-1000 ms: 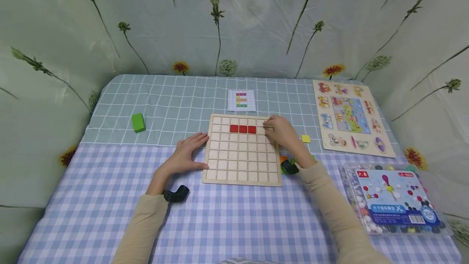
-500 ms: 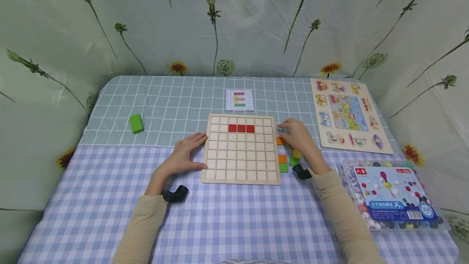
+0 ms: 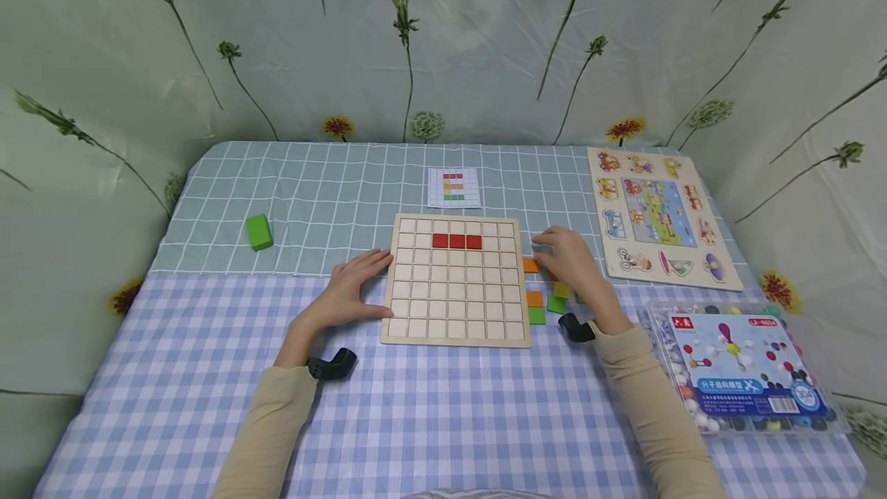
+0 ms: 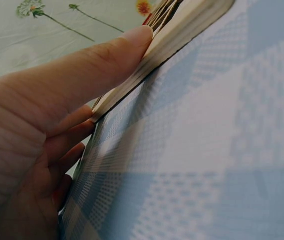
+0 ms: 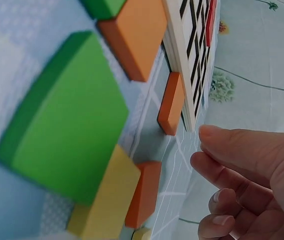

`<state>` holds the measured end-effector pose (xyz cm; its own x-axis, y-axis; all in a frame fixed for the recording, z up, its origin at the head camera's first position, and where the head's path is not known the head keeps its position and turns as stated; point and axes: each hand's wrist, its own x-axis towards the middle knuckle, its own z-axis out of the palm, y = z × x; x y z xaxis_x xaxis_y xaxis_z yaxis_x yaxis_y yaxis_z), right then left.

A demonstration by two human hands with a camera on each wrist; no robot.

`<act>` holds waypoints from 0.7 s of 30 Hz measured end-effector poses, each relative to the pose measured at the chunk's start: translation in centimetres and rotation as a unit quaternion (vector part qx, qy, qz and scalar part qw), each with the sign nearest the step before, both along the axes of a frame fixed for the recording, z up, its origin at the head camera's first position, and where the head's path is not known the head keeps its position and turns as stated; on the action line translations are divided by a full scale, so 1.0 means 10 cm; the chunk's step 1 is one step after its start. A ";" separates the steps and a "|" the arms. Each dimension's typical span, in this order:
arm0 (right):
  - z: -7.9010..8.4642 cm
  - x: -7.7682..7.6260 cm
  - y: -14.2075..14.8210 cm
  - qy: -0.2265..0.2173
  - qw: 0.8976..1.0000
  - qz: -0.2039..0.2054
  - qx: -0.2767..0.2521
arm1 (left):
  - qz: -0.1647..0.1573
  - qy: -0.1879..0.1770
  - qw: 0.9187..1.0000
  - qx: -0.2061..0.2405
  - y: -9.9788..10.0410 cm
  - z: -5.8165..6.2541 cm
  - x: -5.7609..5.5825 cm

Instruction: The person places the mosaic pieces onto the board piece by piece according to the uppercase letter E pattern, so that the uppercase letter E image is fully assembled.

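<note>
A wooden grid board (image 3: 453, 291) lies on the table, with three red square tiles (image 3: 456, 241) in a row near its far side. My left hand (image 3: 349, 287) rests at the board's left edge, thumb and fingertips touching it; the left wrist view shows the thumb (image 4: 102, 60) against the rim. To the right of the board hovers my right hand (image 3: 571, 264), fingers loosely bent and holding nothing. Beneath and beside it lie orange tiles (image 5: 134, 40), green tiles (image 5: 72, 115) and a yellow tile (image 5: 109, 195). Some tiles are partly hidden by the hand.
Behind the board lies a paper card (image 3: 453, 188) with a coloured grid pattern. A green block (image 3: 259, 232) sits at the left. On the right are a wooden picture puzzle (image 3: 665, 218) and a clear box (image 3: 748, 368) of coloured pieces.
My right hand has moved right, off the board's far right corner, and now hovers by the loose tiles. The left hand has stayed at the board's edge. The three red tiles have not moved.
</note>
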<state>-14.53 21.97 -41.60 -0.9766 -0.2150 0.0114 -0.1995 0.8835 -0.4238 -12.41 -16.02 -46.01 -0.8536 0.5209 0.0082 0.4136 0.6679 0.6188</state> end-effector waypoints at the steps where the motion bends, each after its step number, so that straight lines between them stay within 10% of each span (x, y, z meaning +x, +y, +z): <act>1: 0.00 0.01 0.01 -0.001 1.000 -0.002 0.001 | 0.000 -0.001 1.000 0.000 0.00 0.00 0.00; 21: -0.04 0.14 0.31 0.007 0.995 -0.103 0.014 | -0.001 -0.003 1.000 0.001 0.00 0.00 0.00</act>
<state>-13.13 25.11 -41.96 -0.9997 -0.0118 0.0223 -0.0197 0.9177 -0.3968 -12.44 -16.06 -45.99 -0.8524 0.5228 0.0044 0.4115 0.6657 0.6226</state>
